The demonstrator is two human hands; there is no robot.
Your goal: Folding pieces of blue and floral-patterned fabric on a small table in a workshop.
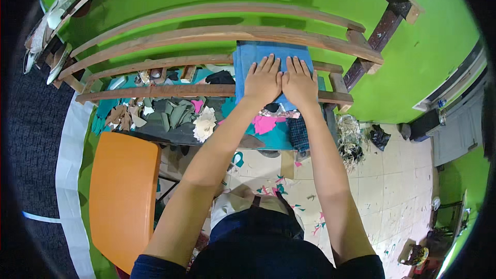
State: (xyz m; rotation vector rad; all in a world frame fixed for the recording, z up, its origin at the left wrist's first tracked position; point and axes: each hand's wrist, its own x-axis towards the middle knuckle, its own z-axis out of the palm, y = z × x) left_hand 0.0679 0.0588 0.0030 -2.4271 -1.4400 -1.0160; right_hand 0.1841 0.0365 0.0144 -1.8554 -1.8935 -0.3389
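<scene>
Both of my hands lie flat, side by side, on a folded blue cloth (pixel 251 50) that rests across the lower bars of a wooden rack. My left hand (pixel 263 80) has its fingers stretched toward the wall, thumb close to the other hand. My right hand (pixel 299 82) is pressed down in the same way on the cloth's right part. Neither hand grips anything. Part of the cloth is hidden under my palms. Just below its near edge lie pink fabric scraps (pixel 266 124) and a dark plaid cloth (pixel 298 133).
The wooden rack (pixel 170 92) spans the green wall, with shoes (pixel 59 64) at its left end. Green, brown and cream scraps (pixel 178 113) cover the table beneath. An orange chair (pixel 124 191) stands at left. Shredded scraps (pixel 350 137) and a black bag (pixel 380 137) lie right.
</scene>
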